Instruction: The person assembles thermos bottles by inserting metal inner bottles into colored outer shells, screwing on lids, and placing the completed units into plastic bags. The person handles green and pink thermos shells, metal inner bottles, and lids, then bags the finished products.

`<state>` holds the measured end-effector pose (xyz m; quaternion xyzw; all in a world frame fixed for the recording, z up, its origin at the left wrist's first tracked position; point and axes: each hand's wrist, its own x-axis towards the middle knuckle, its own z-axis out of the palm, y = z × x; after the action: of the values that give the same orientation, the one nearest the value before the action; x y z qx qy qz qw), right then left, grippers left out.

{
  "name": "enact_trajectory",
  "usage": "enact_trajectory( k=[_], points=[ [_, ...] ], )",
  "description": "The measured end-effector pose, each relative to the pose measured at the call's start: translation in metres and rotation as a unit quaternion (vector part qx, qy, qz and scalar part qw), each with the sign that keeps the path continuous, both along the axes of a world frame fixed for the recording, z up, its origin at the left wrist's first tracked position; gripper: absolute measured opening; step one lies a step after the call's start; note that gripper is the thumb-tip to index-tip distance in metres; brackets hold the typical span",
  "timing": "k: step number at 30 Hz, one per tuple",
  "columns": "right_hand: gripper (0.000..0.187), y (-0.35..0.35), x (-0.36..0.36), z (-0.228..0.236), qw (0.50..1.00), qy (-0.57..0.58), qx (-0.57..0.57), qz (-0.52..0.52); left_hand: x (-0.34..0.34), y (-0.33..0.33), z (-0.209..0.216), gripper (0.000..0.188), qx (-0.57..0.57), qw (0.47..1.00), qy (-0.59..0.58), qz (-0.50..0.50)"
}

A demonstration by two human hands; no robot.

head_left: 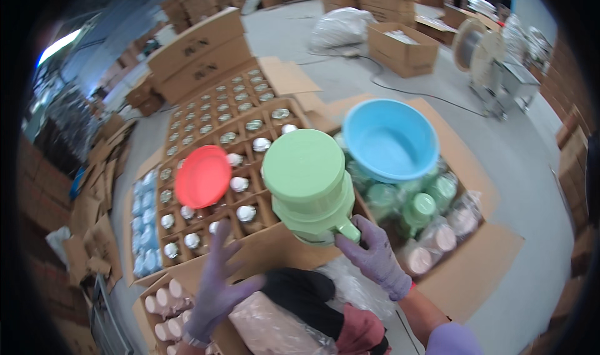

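Observation:
My right hand [375,258], in a purple glove, is closed round the stubby handle of a light green plastic jug [304,167]. The jug has a wide round top and is held up over the edge between two open cartons. My left hand [222,286], gloved the same way, is held with its fingers spread and nothing in them. It is over the near edge of a divided carton [250,245], whose cells hold several silver-topped items [246,214]. On these cells rests a red plastic bowl [203,177].
A blue basin [390,141] sits on the right carton, above wrapped green jugs [422,208] and pink ones [431,249]. Pale pink pieces [167,305] fill a carton at lower left; blue wrapped items [145,224] stand at left. A cable reel [478,52] stands far right.

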<state>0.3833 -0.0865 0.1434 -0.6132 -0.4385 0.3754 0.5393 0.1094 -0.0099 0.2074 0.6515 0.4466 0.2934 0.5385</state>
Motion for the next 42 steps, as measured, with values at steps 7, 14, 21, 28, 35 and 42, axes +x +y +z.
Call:
enact_trajectory(
  k=[7,14,21,28,35,42],
  points=[
    [0.032,0.050,-0.107,0.035,0.981,0.018,0.074,0.176,-0.033,0.047,-0.061,0.133,0.116,0.983,-0.140,0.040],
    [0.031,0.056,-0.127,0.023,0.947,-0.080,0.142,0.277,-0.063,0.045,-0.099,0.120,0.135,0.967,-0.135,0.168],
    [0.023,0.076,-0.182,-0.005,0.927,-0.218,0.244,0.184,-0.064,0.027,-0.082,0.075,0.169,0.924,-0.196,0.282],
    [0.033,0.095,-0.223,-0.046,0.826,-0.427,0.309,0.198,-0.086,0.027,-0.064,0.038,-0.033,0.957,-0.167,0.233],
    [0.023,-0.037,-0.129,0.021,0.943,-0.294,0.058,0.141,-0.105,-0.007,-0.070,0.037,-0.038,0.936,-0.260,0.236],
    [0.037,-0.145,-0.133,-0.038,0.929,-0.075,-0.222,0.286,-0.142,0.017,-0.122,0.045,0.012,0.927,-0.264,0.264]
  ],
)
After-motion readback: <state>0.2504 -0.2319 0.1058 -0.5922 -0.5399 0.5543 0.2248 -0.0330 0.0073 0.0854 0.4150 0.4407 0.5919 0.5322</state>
